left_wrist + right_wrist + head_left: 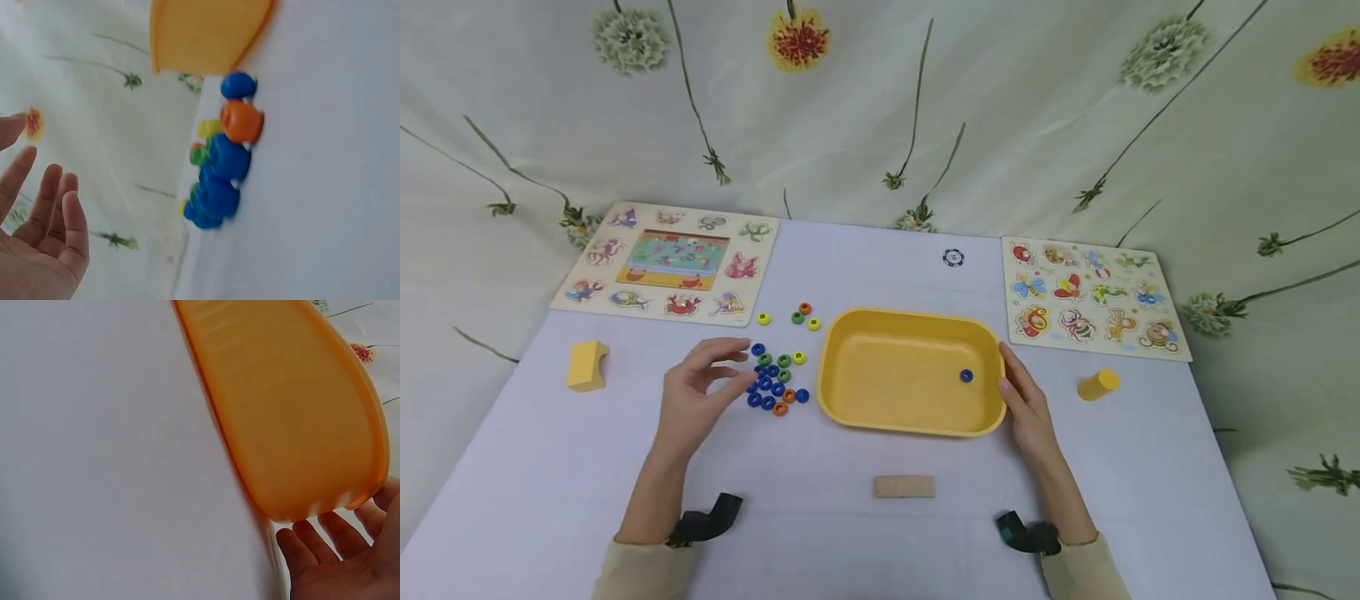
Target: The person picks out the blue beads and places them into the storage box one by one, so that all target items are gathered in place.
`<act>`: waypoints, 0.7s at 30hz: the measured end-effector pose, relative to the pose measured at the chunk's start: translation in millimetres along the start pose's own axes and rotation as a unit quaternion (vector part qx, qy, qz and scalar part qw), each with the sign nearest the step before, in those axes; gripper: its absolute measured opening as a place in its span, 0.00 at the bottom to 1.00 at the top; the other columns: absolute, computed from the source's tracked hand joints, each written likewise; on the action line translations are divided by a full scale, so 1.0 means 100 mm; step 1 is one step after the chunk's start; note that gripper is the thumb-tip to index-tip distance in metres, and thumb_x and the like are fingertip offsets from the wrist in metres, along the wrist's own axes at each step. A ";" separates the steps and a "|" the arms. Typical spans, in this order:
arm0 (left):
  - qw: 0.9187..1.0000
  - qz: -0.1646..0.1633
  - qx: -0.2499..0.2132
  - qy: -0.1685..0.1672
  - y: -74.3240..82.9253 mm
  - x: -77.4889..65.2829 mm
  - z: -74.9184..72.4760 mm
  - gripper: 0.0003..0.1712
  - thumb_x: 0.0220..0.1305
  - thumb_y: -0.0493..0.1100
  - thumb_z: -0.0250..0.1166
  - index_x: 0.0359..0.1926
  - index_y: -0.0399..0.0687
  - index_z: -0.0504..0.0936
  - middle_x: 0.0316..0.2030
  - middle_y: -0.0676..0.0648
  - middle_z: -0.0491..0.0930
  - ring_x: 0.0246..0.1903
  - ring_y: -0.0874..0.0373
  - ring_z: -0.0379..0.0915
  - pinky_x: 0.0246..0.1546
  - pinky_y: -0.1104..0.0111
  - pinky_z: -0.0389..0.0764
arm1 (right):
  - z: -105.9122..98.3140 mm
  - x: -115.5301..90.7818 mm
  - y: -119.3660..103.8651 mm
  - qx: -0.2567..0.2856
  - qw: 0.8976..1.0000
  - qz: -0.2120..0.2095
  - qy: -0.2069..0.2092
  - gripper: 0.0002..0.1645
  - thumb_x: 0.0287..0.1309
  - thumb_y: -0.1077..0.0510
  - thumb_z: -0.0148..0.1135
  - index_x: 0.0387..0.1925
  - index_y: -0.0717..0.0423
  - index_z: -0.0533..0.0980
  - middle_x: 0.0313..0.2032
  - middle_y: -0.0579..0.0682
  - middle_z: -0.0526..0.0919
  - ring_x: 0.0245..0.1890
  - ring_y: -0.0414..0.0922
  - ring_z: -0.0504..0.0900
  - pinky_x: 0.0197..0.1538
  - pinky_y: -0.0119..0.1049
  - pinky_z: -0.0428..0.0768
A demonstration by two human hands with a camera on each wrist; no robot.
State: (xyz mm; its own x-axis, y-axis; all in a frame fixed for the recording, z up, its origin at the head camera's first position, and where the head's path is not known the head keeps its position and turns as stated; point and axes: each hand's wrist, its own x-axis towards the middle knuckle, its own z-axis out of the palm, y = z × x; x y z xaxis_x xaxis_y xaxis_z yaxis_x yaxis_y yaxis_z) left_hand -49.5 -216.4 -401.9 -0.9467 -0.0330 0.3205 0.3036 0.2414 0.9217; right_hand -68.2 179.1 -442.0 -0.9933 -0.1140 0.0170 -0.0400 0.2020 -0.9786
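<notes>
My left hand (696,392) hovers beside a cluster of ring-shaped beads (765,384), its thumb and fingers spread apart with nothing between them. Most of these beads are blue, the others green, orange and yellow; the thumb overlaps a few in the head view. In the left wrist view the beads (228,156) sit apart from the raised fingers. My right hand (1030,408) rests its fingers against the outer right end of a yellow plastic tray (895,367). One blue bead (967,376) lies inside the tray, toward its right side.
A puzzle board with sea animals (741,296) lies at the back left, another with insects (1097,300) at the back right. A yellow arch block (587,366), a yellow cylinder (1098,385), a plain wooden block (904,487) and a patterned round chip (953,257) surround the tray.
</notes>
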 end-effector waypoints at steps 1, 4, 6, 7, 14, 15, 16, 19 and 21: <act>1.000 -0.006 -0.005 0.016 -0.10 0.00 -0.08 0.22 0.49 0.26 0.62 0.48 0.30 0.73 0.44 0.41 0.74 0.42 0.54 0.70 0.39 0.78 0.75 | 0.00 0.00 0.00 0.000 1.000 0.001 0.000 0.27 0.66 0.59 0.40 0.66 0.51 0.53 0.66 0.47 0.55 0.66 0.44 0.52 0.57 0.14 0.56; 0.997 -0.046 -0.030 0.044 -0.33 0.01 -0.22 0.22 0.51 0.29 0.62 0.50 0.32 0.72 0.46 0.40 0.73 0.43 0.52 0.70 0.38 0.79 0.75 | 0.00 0.00 0.00 0.004 1.000 0.002 0.000 0.27 0.65 0.59 0.40 0.66 0.51 0.53 0.66 0.48 0.55 0.66 0.44 0.52 0.57 0.14 0.56; 0.996 -0.065 -0.047 0.050 -0.47 0.04 -0.25 0.23 0.52 0.31 0.62 0.51 0.32 0.72 0.47 0.41 0.73 0.44 0.53 0.70 0.37 0.80 0.76 | 0.00 0.00 0.00 0.009 1.000 0.004 -0.001 0.27 0.66 0.59 0.39 0.66 0.51 0.53 0.66 0.48 0.55 0.66 0.44 0.52 0.57 0.14 0.56; 0.995 -0.073 -0.049 0.049 -0.53 0.06 -0.26 0.23 0.52 0.31 0.62 0.51 0.33 0.71 0.47 0.40 0.72 0.44 0.53 0.71 0.37 0.80 0.76 | 0.01 0.01 0.00 0.011 1.000 0.006 -0.003 0.27 0.66 0.59 0.39 0.66 0.51 0.53 0.66 0.47 0.55 0.66 0.44 0.51 0.57 0.14 0.56; 0.992 -0.113 -0.035 0.048 -0.84 0.15 -0.26 0.24 0.52 0.34 0.64 0.52 0.34 0.72 0.45 0.40 0.73 0.41 0.59 0.72 0.35 0.83 0.74 | 0.02 0.01 0.01 0.018 1.000 0.000 -0.010 0.27 0.66 0.59 0.39 0.66 0.53 0.53 0.66 0.48 0.54 0.66 0.44 0.51 0.57 0.14 0.56; 0.992 -0.117 -0.029 0.047 -0.86 0.16 -0.25 0.24 0.52 0.35 0.64 0.52 0.35 0.72 0.45 0.40 0.74 0.41 0.60 0.72 0.35 0.83 0.74 | 0.02 0.01 0.01 0.017 1.000 -0.001 -0.009 0.27 0.66 0.60 0.39 0.66 0.53 0.53 0.66 0.48 0.54 0.66 0.44 0.51 0.57 0.14 0.56; 0.991 -0.120 -0.024 0.047 -0.88 0.17 -0.25 0.24 0.52 0.35 0.64 0.52 0.35 0.72 0.45 0.40 0.74 0.41 0.61 0.72 0.35 0.83 0.74 | 0.02 0.01 0.01 0.015 1.000 -0.002 -0.008 0.27 0.66 0.60 0.39 0.65 0.53 0.53 0.66 0.48 0.54 0.66 0.45 0.51 0.57 0.14 0.56; 0.991 -0.126 0.013 0.041 -0.91 0.18 -0.22 0.24 0.53 0.37 0.63 0.53 0.39 0.72 0.45 0.41 0.73 0.40 0.63 0.71 0.35 0.84 0.73 | 0.00 0.01 0.01 0.013 1.000 -0.003 -0.004 0.27 0.66 0.60 0.39 0.65 0.52 0.54 0.66 0.48 0.55 0.66 0.44 0.51 0.57 0.14 0.56; 0.989 -0.128 0.064 0.031 -0.94 0.18 -0.19 0.23 0.54 0.40 0.63 0.53 0.43 0.73 0.46 0.43 0.73 0.40 0.65 0.70 0.36 0.85 0.72 | 0.00 0.00 0.01 0.014 1.000 -0.003 -0.003 0.27 0.66 0.60 0.39 0.65 0.52 0.54 0.66 0.48 0.55 0.66 0.44 0.51 0.57 0.14 0.56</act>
State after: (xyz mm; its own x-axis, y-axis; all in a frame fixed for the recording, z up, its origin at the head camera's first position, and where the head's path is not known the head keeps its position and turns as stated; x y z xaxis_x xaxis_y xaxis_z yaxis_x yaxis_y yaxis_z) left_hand -93.4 -257.9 -478.1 -0.9811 -0.1672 0.0970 0.0354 0.3380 0.9405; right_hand -68.7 179.7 -443.3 -0.9925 -0.1202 0.0219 -0.0428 0.1745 -0.9837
